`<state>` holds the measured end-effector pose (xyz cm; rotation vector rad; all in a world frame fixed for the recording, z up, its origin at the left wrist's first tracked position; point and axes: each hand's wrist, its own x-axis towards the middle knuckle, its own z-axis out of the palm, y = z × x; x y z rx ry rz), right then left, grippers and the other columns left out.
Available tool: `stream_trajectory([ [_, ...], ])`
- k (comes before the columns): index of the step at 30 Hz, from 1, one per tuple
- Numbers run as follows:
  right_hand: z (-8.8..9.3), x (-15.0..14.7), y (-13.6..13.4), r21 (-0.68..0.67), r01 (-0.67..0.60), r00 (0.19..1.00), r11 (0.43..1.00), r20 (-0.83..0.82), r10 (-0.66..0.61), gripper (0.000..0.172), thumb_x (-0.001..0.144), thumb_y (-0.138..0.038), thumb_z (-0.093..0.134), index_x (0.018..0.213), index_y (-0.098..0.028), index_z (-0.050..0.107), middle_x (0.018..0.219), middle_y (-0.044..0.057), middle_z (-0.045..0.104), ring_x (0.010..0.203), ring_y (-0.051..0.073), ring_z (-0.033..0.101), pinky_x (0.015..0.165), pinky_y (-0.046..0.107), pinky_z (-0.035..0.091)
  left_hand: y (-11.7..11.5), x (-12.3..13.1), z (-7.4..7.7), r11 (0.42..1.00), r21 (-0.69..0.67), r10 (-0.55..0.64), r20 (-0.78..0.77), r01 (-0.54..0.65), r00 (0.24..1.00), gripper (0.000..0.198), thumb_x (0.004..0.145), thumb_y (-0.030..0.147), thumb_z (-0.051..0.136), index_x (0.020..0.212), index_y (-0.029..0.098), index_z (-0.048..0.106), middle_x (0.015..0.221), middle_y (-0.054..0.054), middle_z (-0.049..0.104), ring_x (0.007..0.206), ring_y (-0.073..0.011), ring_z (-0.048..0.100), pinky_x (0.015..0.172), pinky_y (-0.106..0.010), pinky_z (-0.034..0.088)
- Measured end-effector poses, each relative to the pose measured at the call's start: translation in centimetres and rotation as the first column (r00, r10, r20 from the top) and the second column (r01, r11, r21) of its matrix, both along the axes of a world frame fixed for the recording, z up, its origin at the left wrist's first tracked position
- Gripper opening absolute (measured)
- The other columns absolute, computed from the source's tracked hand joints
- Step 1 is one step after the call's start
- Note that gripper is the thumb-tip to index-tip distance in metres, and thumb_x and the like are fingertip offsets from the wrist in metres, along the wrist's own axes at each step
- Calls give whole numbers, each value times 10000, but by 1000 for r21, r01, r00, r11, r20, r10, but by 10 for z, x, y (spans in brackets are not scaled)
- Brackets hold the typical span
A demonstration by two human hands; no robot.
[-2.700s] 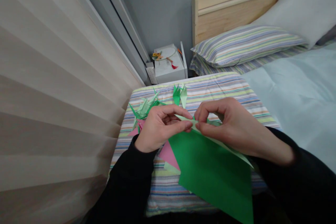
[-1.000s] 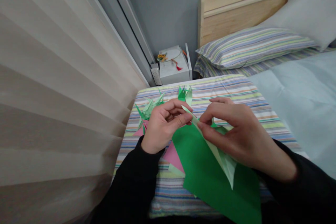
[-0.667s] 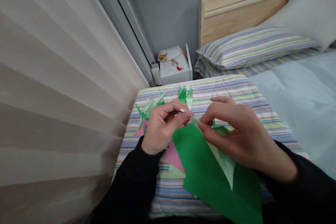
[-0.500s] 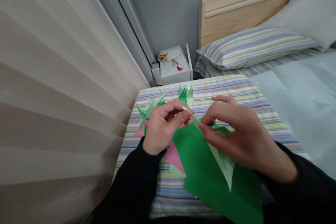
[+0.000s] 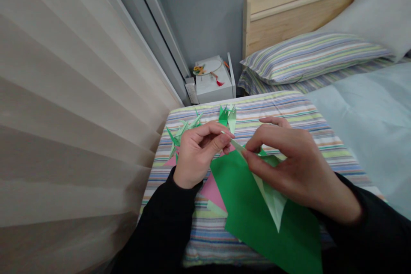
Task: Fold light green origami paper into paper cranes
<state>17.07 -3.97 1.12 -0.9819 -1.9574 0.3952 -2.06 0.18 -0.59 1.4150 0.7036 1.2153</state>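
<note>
My left hand [image 5: 197, 154] pinches the thin upper tip of a folded pale green paper piece [image 5: 272, 200] between thumb and forefinger. My right hand [image 5: 290, 162] grips the same piece a little lower, its fingers closed along the narrow fold. The piece's wide pointed end hangs down over a flat dark green sheet [image 5: 257, 218] that lies on the striped cushion [image 5: 276, 107]. A pink sheet [image 5: 212, 190] pokes out under the green one, just below my left wrist.
Several finished green folded paper shapes [image 5: 183, 130] lie behind my left hand, with one more [image 5: 227, 114] farther back. A white box [image 5: 213, 78] stands by the wall. A curtain [image 5: 64, 115] fills the left. Striped pillow [image 5: 308, 53], wooden headboard [image 5: 289, 13] and pale blue blanket [image 5: 369, 111] lie right.
The folded pale green piece has turned from lying nearly level between my hands to slanting down to the right. My fingers have shifted slightly along its upper tip.
</note>
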Motion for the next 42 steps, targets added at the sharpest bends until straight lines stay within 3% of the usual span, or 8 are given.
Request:
stream_trajectory([
  [12,1,0,-1,88,2,1000,996,28,-5,184,877,-103,608,768,-234,540,673,-58,631,656,133,590,1028,448,393,0,0,-2,998,-27,52,-4,-52,999,136,859,323,794,863,192,760,709,-6,678,596,-97,612,586,-218,522],
  [27,0,-2,-1,140,41,995,989,84,-54,161,864,-109,605,769,-224,541,671,-56,612,665,140,604,1050,459,381,-2,0,1,1000,-8,29,55,-29,998,65,874,253,765,850,193,776,739,-10,683,623,-87,626,588,-193,524],
  [33,1,-1,-2,96,37,997,995,69,-44,156,868,-123,615,783,-232,543,685,-58,630,672,142,608,1041,457,378,-3,0,2,998,-17,68,-3,-68,998,144,858,332,781,844,189,776,738,-20,688,603,-101,613,569,-219,526],
  [42,2,-1,-1,37,21,999,999,32,-22,170,875,-119,627,771,-223,543,698,-59,631,689,135,595,1010,445,376,-3,-1,0,999,-28,38,9,-38,999,115,890,307,754,885,196,783,747,-23,718,604,-101,631,592,-223,540],
])
